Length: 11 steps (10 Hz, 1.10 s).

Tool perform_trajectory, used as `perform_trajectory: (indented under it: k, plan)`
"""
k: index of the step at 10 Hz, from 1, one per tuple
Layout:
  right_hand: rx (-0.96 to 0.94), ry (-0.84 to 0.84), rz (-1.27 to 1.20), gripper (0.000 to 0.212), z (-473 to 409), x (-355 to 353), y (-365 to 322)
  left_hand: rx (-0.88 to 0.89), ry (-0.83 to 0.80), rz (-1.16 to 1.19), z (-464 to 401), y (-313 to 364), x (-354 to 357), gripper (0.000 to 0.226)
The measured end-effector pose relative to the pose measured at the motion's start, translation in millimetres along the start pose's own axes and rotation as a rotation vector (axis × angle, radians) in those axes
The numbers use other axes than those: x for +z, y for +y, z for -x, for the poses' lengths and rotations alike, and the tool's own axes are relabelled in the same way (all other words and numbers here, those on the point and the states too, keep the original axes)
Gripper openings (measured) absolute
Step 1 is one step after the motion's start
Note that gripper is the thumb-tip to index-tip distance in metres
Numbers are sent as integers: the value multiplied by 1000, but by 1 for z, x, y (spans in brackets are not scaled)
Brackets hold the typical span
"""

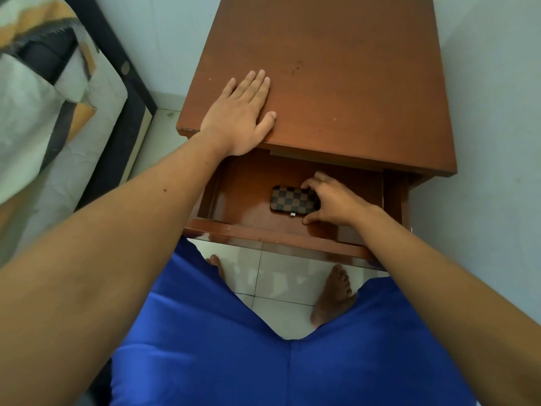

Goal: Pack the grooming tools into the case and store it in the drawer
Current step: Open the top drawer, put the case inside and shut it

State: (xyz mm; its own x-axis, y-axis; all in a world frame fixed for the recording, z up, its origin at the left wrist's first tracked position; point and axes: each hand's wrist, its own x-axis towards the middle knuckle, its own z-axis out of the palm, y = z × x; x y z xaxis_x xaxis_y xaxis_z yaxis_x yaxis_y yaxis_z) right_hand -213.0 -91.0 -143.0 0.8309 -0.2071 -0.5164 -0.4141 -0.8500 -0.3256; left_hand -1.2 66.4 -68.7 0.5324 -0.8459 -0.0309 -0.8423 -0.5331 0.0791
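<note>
At the far left there is one bed with a patterned grey, white and orange cover [44,106] and a dark frame. Next comes one left hand [243,112]. It lies flat on the top of the one brown wooden table [336,68], near the front left corner. Its four fingers and one thumb are straight and spread a little, so this grip is released and holds nothing.

Below the top, one brown wooden drawer [263,234] is pulled out. Inside it lies one small case with brown and dark checked squares and round corners [289,199]. The case is closed and lies flat on the drawer floor, about in the middle. One tiny white tag shows on its near edge.

To the right is one right hand [330,200], reaching down into the drawer. Its fingers curl over the far right end of the case and its thumb sits at the near right corner, so this grip is grasping the case.

Under the drawer are one pair of blue trousers [263,361] and two bare feet on the white tiled floor [281,276].
</note>
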Motion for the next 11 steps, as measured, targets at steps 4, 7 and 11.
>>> perform_trajectory:
  k: [4,7,11]
  plan:
    - [-105,136,44,93,17,-9,-9,2,0,-4,-2,-1,0,76]
    - [-233,261,-116,133,117,-13,-34,-20,11,0,-2,1,1,74]
    - [-103,550,271,148,89,-20,-27,-7,1,10,-1,1,0,74]
